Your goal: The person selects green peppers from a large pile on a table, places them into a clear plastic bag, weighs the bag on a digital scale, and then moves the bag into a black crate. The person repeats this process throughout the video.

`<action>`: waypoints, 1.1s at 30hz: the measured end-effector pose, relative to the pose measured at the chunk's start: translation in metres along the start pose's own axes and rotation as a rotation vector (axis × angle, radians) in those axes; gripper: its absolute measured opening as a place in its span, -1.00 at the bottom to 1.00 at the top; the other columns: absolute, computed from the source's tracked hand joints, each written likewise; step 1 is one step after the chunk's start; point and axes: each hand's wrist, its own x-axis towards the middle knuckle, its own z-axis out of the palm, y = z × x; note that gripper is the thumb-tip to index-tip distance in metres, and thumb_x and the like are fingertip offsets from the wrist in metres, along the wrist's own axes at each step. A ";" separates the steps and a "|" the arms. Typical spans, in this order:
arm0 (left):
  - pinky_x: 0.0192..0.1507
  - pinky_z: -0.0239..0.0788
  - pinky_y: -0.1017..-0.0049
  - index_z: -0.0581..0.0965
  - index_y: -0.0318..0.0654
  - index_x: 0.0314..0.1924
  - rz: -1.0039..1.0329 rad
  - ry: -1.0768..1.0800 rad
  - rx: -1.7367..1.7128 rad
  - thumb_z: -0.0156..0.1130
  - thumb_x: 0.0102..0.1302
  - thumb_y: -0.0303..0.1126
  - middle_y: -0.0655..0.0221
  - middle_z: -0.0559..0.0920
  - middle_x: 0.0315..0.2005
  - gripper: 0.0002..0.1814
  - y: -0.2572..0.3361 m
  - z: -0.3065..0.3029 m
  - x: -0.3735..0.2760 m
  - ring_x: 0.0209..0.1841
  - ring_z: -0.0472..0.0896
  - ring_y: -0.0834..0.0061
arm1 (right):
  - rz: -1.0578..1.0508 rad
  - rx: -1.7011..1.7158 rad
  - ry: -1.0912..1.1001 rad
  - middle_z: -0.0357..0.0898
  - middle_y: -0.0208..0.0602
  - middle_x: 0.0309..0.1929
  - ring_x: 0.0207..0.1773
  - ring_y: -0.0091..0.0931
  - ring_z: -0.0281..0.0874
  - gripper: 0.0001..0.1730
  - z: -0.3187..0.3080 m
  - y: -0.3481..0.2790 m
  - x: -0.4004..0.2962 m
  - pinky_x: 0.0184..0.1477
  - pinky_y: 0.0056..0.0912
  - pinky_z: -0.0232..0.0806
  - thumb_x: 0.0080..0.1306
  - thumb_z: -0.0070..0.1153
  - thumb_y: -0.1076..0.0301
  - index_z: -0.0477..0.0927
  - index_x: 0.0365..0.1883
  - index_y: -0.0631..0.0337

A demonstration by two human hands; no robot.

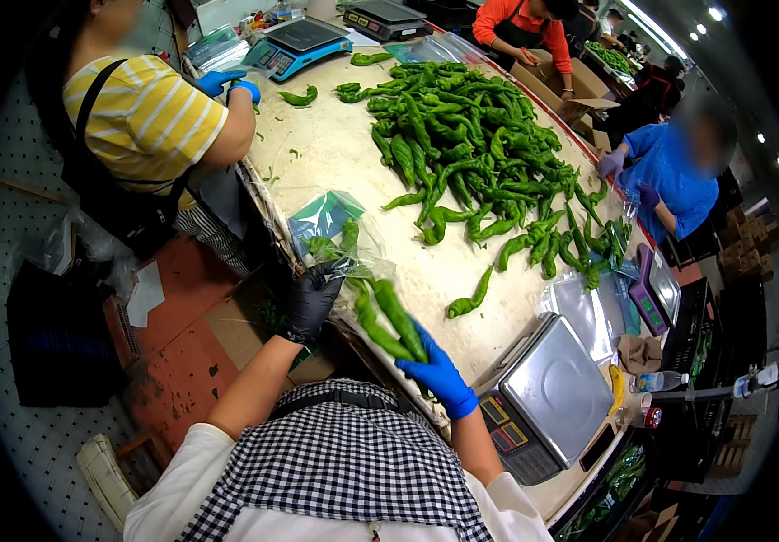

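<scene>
My left hand (313,301), in a black glove, grips the edge of a clear plastic bag (335,211) with a printed blue and green panel. Some green peppers (325,248) show in or behind its film. My right hand (440,372), in a blue glove, holds long green peppers (393,315) at the bag's near end, their far tips at the bag's mouth. Beyond my hands a large heap of long green peppers (464,135) covers the middle of the table (423,271). One loose pepper (472,295) lies between the heap and my right hand.
A weighing scale (559,393) stands right of my right hand, with flat plastic bags (579,311) behind it. A purple scale (654,288), a banana (616,387) and a water bottle (660,381) lie further right. Co-workers stand left and right; a blue scale (298,44) sits at the far left.
</scene>
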 end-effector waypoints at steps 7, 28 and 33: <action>-0.19 0.52 0.51 0.64 -0.04 0.00 -0.007 -0.164 0.558 0.36 0.19 -0.25 0.20 0.69 -0.27 -0.66 0.062 0.024 -0.021 -0.25 0.71 0.39 | 0.060 0.257 0.070 0.43 -0.23 0.18 -0.05 -0.54 0.49 -0.18 0.005 0.010 0.007 -0.15 -0.50 0.41 0.25 0.17 0.37 0.09 0.44 0.15; -0.49 0.44 0.27 0.60 0.25 0.02 0.284 -0.101 0.955 0.27 0.22 -0.21 0.20 0.59 -0.59 -0.67 0.035 -0.012 -0.008 -0.58 0.57 0.19 | -0.023 0.844 0.067 0.47 -0.20 0.18 -0.11 -0.61 0.43 -0.30 -0.007 0.031 -0.008 -0.19 -0.62 0.38 0.31 0.11 0.18 0.21 0.37 0.17; -0.43 0.45 0.31 0.62 0.17 -0.02 0.075 -0.068 0.706 0.23 0.25 -0.22 0.19 0.62 -0.53 -0.72 0.035 -0.001 -0.011 -0.51 0.61 0.20 | 0.099 0.482 0.029 0.47 -0.20 0.15 -0.13 -0.62 0.43 -0.24 0.003 0.011 -0.002 -0.21 -0.61 0.39 0.28 0.14 0.18 0.16 0.39 0.21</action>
